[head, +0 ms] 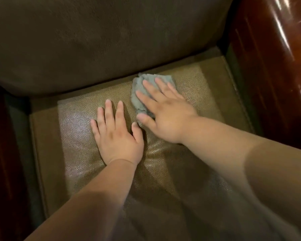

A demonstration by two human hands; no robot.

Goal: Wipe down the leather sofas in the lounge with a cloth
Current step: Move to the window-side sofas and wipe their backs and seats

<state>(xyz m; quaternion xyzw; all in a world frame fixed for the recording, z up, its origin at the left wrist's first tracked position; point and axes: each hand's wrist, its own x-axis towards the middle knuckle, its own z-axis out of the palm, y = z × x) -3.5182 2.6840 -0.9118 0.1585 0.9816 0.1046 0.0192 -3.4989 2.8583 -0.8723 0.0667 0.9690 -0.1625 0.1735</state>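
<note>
Leather seat cushion [76, 129] is mid-wipe: right hand [165, 115], fingers spread flat, presses the grey cloth [139, 100]. Left hand [116, 134] rests flat beside it, fingers slightly spread. Back cushion [102, 40] likely remains.

Right hand [165, 112] presses a grey cloth [139, 84] flat on the seat cushion [76, 136]; left hand [116, 134] rests beside.

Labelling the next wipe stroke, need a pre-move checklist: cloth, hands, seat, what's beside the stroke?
1. Cloth under right hand, fingers flat on it: ok.
2. Left hand flat on seat, apart from cloth: ok.
3. Cloth bunched, not spread flat: not ok.
4. Room toward back cushion: ok.
5. Wooden arm right of the cloth, with a gap: ok.
6. Cloth damp or dry: cannot tell.
</note>
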